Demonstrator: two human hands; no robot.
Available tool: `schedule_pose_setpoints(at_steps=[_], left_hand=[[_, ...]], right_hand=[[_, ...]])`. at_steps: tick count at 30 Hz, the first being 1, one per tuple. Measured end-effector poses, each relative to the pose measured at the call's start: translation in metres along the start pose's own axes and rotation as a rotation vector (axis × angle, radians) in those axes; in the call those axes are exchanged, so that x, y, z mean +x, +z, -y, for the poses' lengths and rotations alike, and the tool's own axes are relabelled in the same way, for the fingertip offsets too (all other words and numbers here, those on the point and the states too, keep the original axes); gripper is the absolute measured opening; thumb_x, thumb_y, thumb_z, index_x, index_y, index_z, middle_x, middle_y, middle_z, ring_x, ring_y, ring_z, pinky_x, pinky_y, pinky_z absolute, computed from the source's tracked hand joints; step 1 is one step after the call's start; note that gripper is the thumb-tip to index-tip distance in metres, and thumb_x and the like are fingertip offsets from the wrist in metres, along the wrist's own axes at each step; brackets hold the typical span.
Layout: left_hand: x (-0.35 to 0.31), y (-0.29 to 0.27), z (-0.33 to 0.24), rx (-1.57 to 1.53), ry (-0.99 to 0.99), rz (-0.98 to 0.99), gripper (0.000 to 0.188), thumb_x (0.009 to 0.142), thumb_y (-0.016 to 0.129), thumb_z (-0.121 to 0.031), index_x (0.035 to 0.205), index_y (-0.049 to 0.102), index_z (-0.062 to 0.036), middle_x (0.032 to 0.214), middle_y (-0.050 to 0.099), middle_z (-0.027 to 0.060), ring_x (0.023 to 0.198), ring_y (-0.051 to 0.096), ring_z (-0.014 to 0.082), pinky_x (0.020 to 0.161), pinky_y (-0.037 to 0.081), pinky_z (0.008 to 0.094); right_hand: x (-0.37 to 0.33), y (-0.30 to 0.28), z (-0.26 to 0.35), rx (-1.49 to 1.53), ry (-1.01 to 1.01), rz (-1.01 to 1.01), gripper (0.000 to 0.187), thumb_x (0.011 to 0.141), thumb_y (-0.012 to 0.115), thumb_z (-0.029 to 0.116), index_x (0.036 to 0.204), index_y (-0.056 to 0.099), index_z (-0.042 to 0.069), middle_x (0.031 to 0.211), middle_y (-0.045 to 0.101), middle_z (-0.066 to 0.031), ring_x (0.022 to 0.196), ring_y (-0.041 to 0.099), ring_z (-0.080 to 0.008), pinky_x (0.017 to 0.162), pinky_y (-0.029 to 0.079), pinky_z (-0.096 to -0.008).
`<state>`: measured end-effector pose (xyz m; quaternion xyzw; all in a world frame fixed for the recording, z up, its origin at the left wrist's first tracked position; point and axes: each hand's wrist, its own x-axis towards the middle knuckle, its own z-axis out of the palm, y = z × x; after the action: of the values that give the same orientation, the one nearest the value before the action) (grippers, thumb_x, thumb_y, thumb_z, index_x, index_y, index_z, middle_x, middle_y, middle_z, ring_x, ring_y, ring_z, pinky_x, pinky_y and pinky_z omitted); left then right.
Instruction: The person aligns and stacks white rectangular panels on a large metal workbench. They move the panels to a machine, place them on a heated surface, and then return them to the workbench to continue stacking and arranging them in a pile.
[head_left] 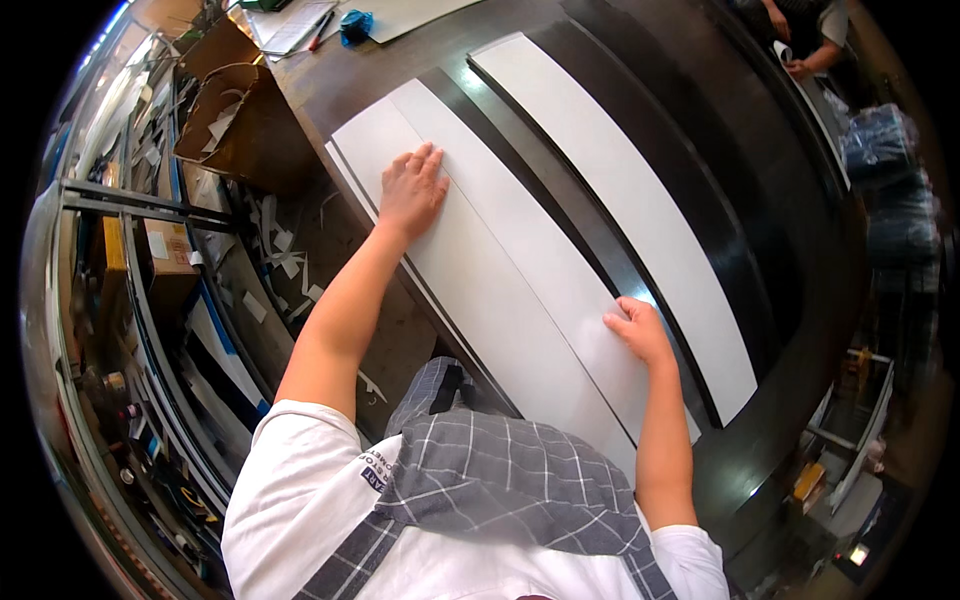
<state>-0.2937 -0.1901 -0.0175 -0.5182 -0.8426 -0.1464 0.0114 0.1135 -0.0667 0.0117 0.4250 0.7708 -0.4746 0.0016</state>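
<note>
Two long white strips lie side by side on the dark table in front of me, a thin seam between them. My left hand point(413, 192) rests palm down with its fingers apart across the left white strip point(480, 300) and the seam. Along the outer edge of the right white strip point(510, 235), my right hand point(640, 330) is closed, its thumb over the white surface and its fingers curled at the edge. The undersides of these fingers are hidden. Farther right is another long white strip point(630, 190) with a dark edge, apart from both hands.
The dark table point(760, 460) extends to the right. A brown bin point(255, 130) with scraps stands at the left, near shelving point(150, 210) and offcuts on the floor. Papers point(290, 25) and a blue item point(355, 27) lie at the far edge. Another person's hand point(800, 68) shows at far right.
</note>
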Motion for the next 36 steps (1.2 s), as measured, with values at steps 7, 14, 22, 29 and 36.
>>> schedule_pose_setpoints(at_steps=[7,14,22,29,36], left_hand=[[-0.007,0.005,0.005,0.046,-0.043,-0.003,0.049,0.093,0.046,-0.037,0.138,0.045,-0.0163,0.147,0.039,0.004,0.131,0.034,0.031,0.109,0.023,0.0442],[-0.004,0.01,0.009,0.07,-0.01,-0.022,0.048,0.095,0.044,-0.038,0.138,0.045,-0.018,0.147,0.038,0.0023,0.133,0.032,0.0292,0.109,0.023,0.0443],[-0.005,0.01,0.009,0.07,-0.008,0.0,0.05,0.095,0.042,-0.04,0.14,0.044,-0.0186,0.148,0.036,0.0013,0.133,0.031,0.0281,0.11,0.021,0.044],[-0.004,0.009,0.011,0.056,-0.015,0.001,0.049,0.093,0.044,-0.038,0.138,0.045,-0.0187,0.147,0.037,0.0015,0.132,0.032,0.0288,0.11,0.021,0.0435],[-0.004,0.013,0.016,0.071,0.001,-0.009,0.05,0.093,0.043,-0.039,0.139,0.043,-0.0187,0.147,0.037,0.0016,0.132,0.031,0.0294,0.11,0.021,0.0447]], right_hand=[[-0.043,-0.027,0.003,-0.241,0.214,-0.001,0.034,0.072,0.073,0.025,0.075,0.057,-0.004,0.064,0.051,-0.0156,0.06,0.051,-0.0236,0.059,0.043,-0.0367],[-0.075,-0.034,-0.019,-0.167,0.331,-0.064,0.035,0.072,0.071,0.024,0.069,0.051,-0.005,0.061,0.045,-0.0154,0.056,0.047,-0.022,0.056,0.039,-0.037],[-0.076,-0.034,-0.009,-0.266,0.321,-0.06,0.035,0.072,0.07,0.025,0.071,0.051,-0.005,0.065,0.05,-0.0205,0.061,0.049,-0.0331,0.059,0.041,-0.0411],[-0.075,-0.033,-0.011,-0.25,0.346,-0.057,0.033,0.072,0.068,0.024,0.071,0.052,-0.005,0.067,0.053,-0.0217,0.063,0.052,-0.0341,0.06,0.042,-0.0422],[-0.075,-0.029,-0.009,-0.306,0.358,-0.069,0.03,0.071,0.066,0.024,0.071,0.054,-0.003,0.069,0.056,-0.0219,0.067,0.055,-0.0353,0.06,0.043,-0.0434]])
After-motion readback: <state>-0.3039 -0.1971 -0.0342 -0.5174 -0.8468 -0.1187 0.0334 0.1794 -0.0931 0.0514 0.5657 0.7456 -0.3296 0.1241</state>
